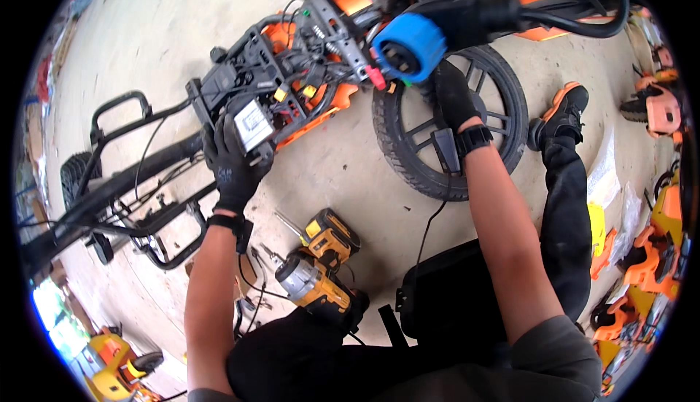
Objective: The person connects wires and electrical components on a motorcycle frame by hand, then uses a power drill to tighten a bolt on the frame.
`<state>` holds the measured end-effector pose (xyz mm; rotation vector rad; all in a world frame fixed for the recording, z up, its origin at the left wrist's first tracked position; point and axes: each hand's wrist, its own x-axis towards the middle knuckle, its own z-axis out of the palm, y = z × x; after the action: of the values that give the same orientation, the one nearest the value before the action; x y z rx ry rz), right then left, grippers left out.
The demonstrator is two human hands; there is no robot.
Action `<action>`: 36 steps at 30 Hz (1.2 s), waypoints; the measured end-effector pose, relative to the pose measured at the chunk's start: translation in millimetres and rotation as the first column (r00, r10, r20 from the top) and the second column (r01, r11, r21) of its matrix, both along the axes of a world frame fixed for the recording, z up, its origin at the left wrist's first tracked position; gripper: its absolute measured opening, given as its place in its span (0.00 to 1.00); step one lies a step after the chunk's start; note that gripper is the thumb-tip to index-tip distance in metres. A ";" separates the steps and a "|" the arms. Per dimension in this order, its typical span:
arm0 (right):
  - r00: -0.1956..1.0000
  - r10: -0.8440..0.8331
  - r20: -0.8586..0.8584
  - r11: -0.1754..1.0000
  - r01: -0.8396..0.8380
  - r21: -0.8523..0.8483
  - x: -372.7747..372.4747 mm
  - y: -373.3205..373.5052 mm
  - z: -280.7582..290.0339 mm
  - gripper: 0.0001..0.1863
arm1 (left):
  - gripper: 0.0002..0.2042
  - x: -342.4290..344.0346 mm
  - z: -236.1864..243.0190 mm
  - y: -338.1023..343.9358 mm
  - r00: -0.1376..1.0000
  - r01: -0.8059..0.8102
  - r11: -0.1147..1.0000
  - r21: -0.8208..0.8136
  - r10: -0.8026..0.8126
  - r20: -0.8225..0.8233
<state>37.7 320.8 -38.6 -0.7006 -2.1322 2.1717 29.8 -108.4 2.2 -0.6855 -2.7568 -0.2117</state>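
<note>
Floor: pale concrete (343, 172), two yellow power tools (318, 290) lying near the person.
Vehicle frame: black and orange (292, 85), ahead of the person, its wiring bared.
Left hand: gloved (237, 160), fingers and thumb holding the near end of a white-labelled box (254, 125) at the frame.
Right hand: gloved (456, 97), over the wheel (479, 102); fingertips hidden behind a blue-ended part (419, 41), grip can't be told.
Progress: wiring lies open; box fixing and covering up probably remain.
</note>
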 end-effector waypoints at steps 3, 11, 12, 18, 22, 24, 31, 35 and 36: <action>0.993 0.046 0.110 0.998 -0.043 -0.037 28.1 -37.2 15.2 0.17 | 0.51 2.3 3.5 -13.9 0.999 0.018 1.000 0.013 -0.018 0.042; 0.985 0.152 0.080 0.982 -0.160 0.098 87.0 -68.0 -28.4 0.14 | 0.53 2.0 -6.4 -4.7 1.000 -0.025 0.999 -0.039 0.025 -0.001; 0.980 0.186 0.068 0.959 -0.196 0.204 90.1 -76.8 -14.6 0.12 | 0.53 2.5 -6.2 -7.7 0.999 -0.032 0.998 -0.045 0.032 0.002; 0.921 0.293 0.256 0.956 -0.281 -0.082 109.6 -116.5 15.2 0.09 | 0.50 0.1 -7.3 -10.4 1.000 0.002 1.000 -0.010 -0.002 0.017; 0.700 0.686 0.198 0.661 -0.713 0.232 132.0 -147.4 7.9 0.16 | 0.50 -0.3 -8.9 -11.7 1.000 -0.008 1.000 -0.008 0.008 0.024; 0.568 0.802 0.185 0.511 -0.813 0.279 149.8 -165.9 1.9 0.20 | 0.50 -0.4 -11.6 -12.5 1.000 0.004 1.000 -0.015 -0.003 0.013; 0.411 0.878 0.246 0.306 -0.877 0.371 171.3 -185.4 -8.1 0.36 | 0.53 1.2 -5.4 -11.4 0.998 -0.001 0.998 -0.069 0.005 0.058; 0.441 0.861 0.251 0.299 -0.840 0.452 171.4 -187.3 18.4 0.36 | 0.52 -0.4 -2.7 -19.7 0.988 0.049 0.998 -0.040 -0.042 0.149; 0.451 0.853 0.263 0.296 -0.833 0.467 172.5 -187.5 23.8 0.37 | 0.52 0.3 -2.3 -18.7 0.985 0.047 0.998 -0.051 -0.038 0.170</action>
<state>210.1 133.3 -14.8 0.7432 -3.3310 1.4646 30.0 -127.2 -0.1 -0.7743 -2.9212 -0.2140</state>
